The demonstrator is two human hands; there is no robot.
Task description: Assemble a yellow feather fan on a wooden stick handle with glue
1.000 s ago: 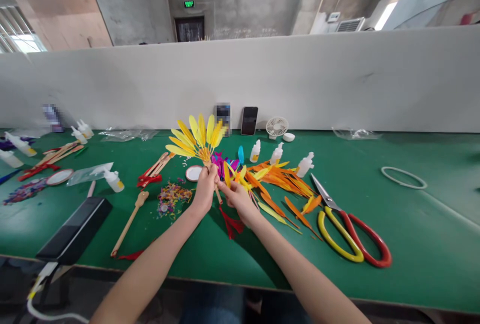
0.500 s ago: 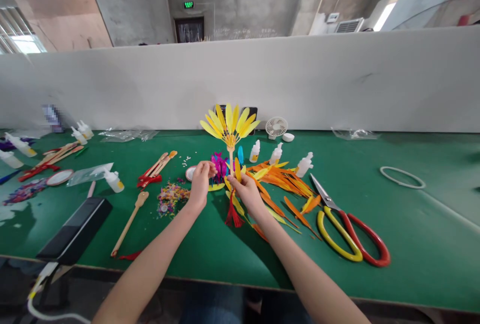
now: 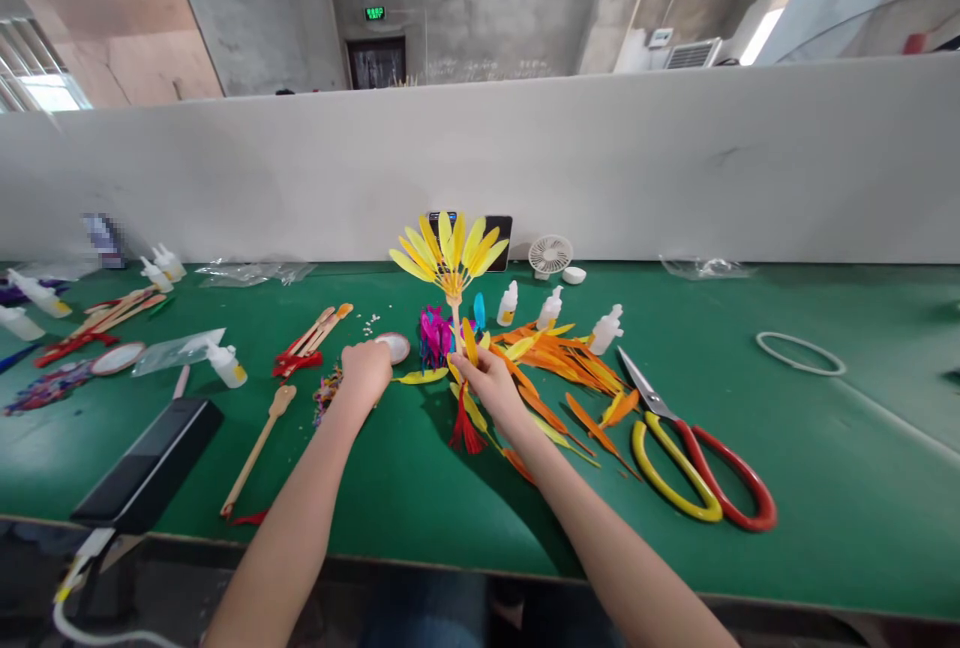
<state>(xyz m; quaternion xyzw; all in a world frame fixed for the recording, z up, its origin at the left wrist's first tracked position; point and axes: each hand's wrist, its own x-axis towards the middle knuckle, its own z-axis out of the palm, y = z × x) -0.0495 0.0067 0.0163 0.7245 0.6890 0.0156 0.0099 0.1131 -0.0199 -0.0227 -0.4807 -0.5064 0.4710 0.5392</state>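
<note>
My right hand [image 3: 486, 380] is closed around the wooden handle of a feather fan [image 3: 450, 253], held upright. Yellow feathers spread from the fan's top, and a red tassel [image 3: 466, 428] hangs below my fingers. An orange-yellow feather [image 3: 469, 340] stands beside the handle at my fingertips. My left hand [image 3: 367, 371] is curled, knuckles up, over the pile of colourful bits [image 3: 326, 396], just beside a small white dish [image 3: 393, 347]. Its fingertips are hidden, so whatever they pinch cannot be made out. Behind the handle lie magenta and purple feathers [image 3: 435, 336].
Orange and yellow feathers [image 3: 559, 360] lie right of the fan, with large scissors [image 3: 694, 458] beyond them. Glue bottles [image 3: 550, 308] stand behind. Left are a bare wooden stick [image 3: 259, 448], bundled sticks [image 3: 313, 338] and a black power bank [image 3: 150, 463]. A small fan [image 3: 550, 255] stands by the partition.
My left hand has moved left and down from near the feather fan to the colourful bits, uncovering the white dish. The feather fan has shifted slightly left in my right hand.
</note>
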